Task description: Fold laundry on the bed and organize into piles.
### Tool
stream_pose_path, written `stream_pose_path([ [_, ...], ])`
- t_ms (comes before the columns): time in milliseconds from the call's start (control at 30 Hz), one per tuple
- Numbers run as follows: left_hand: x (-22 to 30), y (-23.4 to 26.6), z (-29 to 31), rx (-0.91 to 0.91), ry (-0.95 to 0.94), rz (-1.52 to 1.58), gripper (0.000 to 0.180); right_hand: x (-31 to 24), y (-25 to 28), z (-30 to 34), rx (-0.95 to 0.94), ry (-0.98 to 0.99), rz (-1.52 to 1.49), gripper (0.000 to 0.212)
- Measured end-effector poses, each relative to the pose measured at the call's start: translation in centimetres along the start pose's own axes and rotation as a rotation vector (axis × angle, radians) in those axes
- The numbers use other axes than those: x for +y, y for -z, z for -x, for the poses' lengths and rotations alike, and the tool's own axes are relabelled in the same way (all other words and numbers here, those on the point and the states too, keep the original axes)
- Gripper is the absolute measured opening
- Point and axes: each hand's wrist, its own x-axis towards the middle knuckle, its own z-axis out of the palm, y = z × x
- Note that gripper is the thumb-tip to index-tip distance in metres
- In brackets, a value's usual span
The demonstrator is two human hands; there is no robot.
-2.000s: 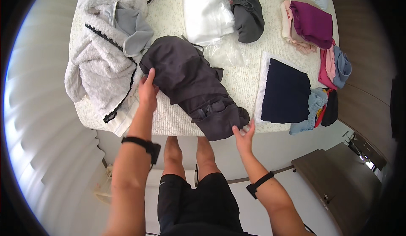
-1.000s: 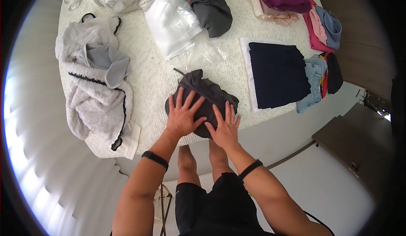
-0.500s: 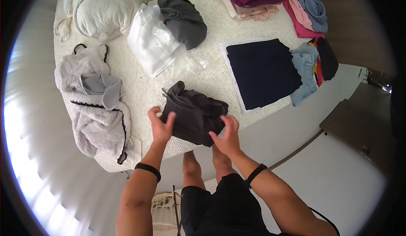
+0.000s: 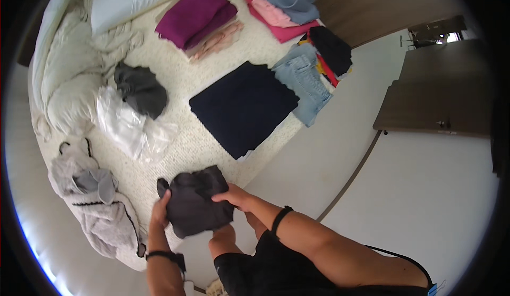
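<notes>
Both my hands grip a folded dark grey garment (image 4: 194,206) at the near edge of the bed. My left hand (image 4: 160,210) is closed on its left side, thumb on top. My right hand (image 4: 235,195) pinches its right side, thumb lying across the upper face and the other fingers hidden beneath. The garment looks like a compact, slightly rumpled bundle; its exact kind cannot be made out. Just beyond it lies a navy folded cloth (image 4: 244,107) with a scalloped edge, on top of something white.
Left of the hands lies a fluffy grey garment (image 4: 101,219) with black trim. Clear plastic packaging (image 4: 125,129) and a dark grey bundle (image 4: 141,90) sit farther back. Beyond are folded purple cloth (image 4: 196,14), light blue jeans (image 4: 303,83), a pink-and-blue pile (image 4: 281,12) and a rumpled quilt (image 4: 74,83).
My hands have closed on the dark grey garment, and it now appears picked up or tilted at the bed's edge. The view has swung right, so the bed's things sit farther left.
</notes>
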Motion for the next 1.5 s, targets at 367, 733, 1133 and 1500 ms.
stream_pose_path([
  [367,-1.2,-19.1,8.6,-0.587,0.043,0.191,0.064,-9.3,8.5,20.2,-0.145,-0.048,-0.19,0.065],
  [733,6.2,-42.6,4.6,-0.358,-0.024,0.096,0.056,-23.6,25.2,21.6,0.114,0.063,-0.052,0.095],
  [1133,6.1,-56.4,0.6,-0.08,-0.083,0.071,0.047,-35.1,37.7,20.5,-0.08,-0.249,-0.073,0.061],
  [1500,1.9,-56.8,-1.2,0.147,0.198,0.096,0.043,-33.3,41.0,19.9,-0.005,-0.365,-0.126,0.056],
])
